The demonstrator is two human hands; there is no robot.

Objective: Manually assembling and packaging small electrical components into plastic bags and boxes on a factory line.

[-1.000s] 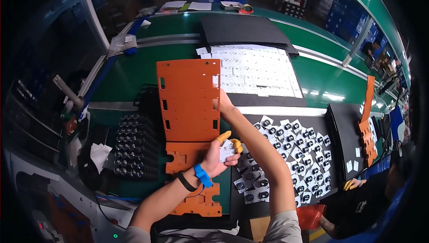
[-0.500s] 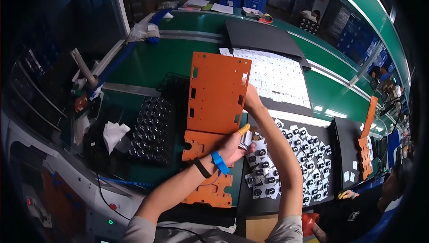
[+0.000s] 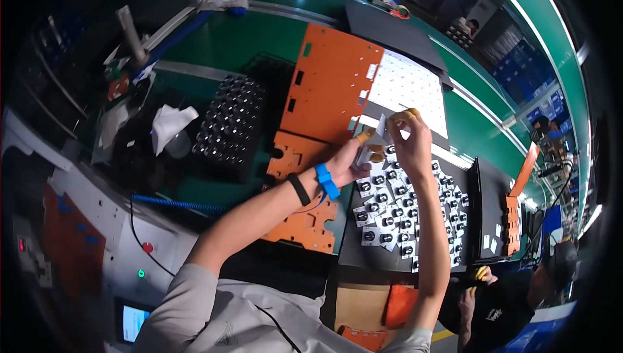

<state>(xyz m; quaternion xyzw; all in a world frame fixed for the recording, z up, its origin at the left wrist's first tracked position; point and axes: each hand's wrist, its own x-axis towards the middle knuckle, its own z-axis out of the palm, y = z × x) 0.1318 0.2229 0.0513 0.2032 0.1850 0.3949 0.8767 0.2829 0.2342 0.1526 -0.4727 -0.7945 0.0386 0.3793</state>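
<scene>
My left hand [image 3: 349, 159], with yellow finger covers and a blue wrist strap, is closed around a few small white plates, partly hidden by its fingers. Just right of it, my right hand [image 3: 413, 137] pinches a thin white square plate [image 3: 381, 126] between thumb and fingertips. The plate is tilted on edge, close to the left fingertips. Left of both hands, an orange fixture has its flat panel [image 3: 332, 87] raised above a notched orange base [image 3: 300, 228]. Below my hands lie many white square plates with round black parts [image 3: 388, 220] on a dark mat.
A black tray of shiny round lenses [image 3: 231, 118] sits left of the fixture. Behind my hands lies a white sheet of small boards [image 3: 415, 84]. Crumpled white cloth [image 3: 171, 126] is at far left. A co-worker's gloved hand [image 3: 484, 275] is at lower right, near another orange fixture [image 3: 514, 223].
My right hand has come out from behind the raised orange panel, back toward my left hand, with a white plate in its fingers. The whole view has shifted and tilted.
</scene>
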